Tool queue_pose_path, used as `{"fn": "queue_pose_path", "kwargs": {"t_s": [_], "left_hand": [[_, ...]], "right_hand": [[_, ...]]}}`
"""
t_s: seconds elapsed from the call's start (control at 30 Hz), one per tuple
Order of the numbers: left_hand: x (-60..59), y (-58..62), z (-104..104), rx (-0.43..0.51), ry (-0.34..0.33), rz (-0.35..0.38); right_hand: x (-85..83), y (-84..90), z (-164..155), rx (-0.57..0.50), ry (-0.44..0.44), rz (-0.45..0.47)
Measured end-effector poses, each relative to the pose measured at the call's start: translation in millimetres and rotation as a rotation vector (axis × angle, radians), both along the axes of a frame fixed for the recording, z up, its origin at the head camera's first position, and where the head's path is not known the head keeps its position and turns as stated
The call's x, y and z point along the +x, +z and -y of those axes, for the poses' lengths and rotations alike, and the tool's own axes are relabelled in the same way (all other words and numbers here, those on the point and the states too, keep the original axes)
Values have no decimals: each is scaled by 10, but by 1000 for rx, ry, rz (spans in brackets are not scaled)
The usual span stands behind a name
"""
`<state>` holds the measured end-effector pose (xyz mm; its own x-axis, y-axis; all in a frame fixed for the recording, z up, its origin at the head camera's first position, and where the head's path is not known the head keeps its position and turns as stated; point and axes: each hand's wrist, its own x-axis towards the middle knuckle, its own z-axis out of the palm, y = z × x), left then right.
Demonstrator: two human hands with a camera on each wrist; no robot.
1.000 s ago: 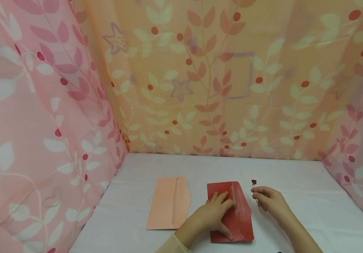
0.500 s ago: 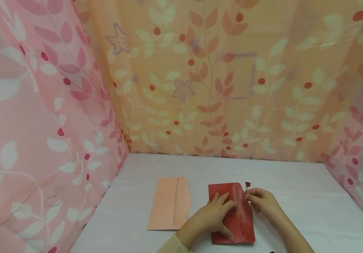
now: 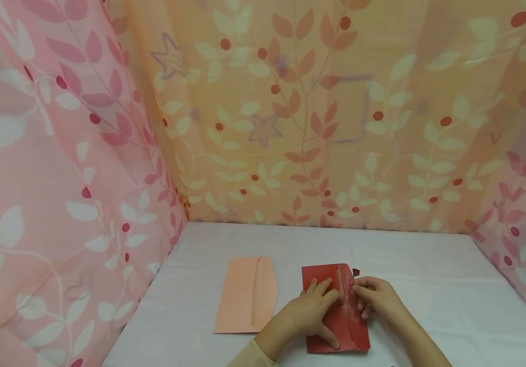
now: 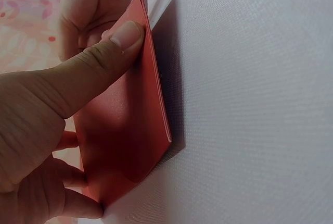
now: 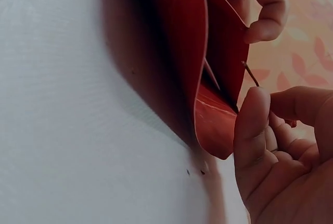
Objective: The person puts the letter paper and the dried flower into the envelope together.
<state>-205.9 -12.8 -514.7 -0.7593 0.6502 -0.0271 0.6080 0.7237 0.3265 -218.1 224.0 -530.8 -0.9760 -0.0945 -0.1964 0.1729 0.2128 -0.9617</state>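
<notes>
A red envelope (image 3: 332,326) lies with its flap to the right and its mouth gaping in the right wrist view. My left hand (image 3: 309,313) spreads over it, thumb near the lower end (image 4: 125,125) and a bent index finger at the pocket's edge (image 5: 268,21). My right hand (image 3: 377,300) pinches the thin stem (image 5: 251,74) of a small dark red flower (image 3: 356,272) between thumb and index finger, over the flap. One stem end points toward the envelope's mouth in the right wrist view. The rest of the stem is hidden by the fingers.
To the left, a peach envelope (image 3: 237,300) rests flat on the white tabletop (image 3: 446,285), its flap also to the right. Floral curtains (image 3: 290,153) close off the back and both sides. Tiny dark specks (image 5: 195,172) lie on the white surface.
My right hand has carried the flower leftward from beside the red envelope to over its flap. The flower head has dropped a little. My left hand stays on the envelope.
</notes>
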Motion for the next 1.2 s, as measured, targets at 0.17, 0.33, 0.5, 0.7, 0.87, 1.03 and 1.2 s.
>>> {"fn": "queue_pose_path", "kwargs": {"t_s": [0.17,0.33,0.5,0.7,0.87,1.03,1.2], "left_hand": [[-9,-10,1,6,0,-7],[-16,-35,5,5,-3,-16],[-11,-36,7,5,-7,-25],[-9,-15,8,6,-5,0],[-11,-16,8,11,-6,17],[-11,-15,13,15,-13,3],[-6,0,28,31,-18,-4]], "right_hand": [[-16,-49,33,-20,14,19],[-30,-128,39,-50,50,29],[-8,-138,42,-69,91,33],[18,-117,49,-63,120,53],[33,-124,70,-78,142,85],[40,-107,99,-103,154,95],[54,-85,130,-89,144,96]]}}
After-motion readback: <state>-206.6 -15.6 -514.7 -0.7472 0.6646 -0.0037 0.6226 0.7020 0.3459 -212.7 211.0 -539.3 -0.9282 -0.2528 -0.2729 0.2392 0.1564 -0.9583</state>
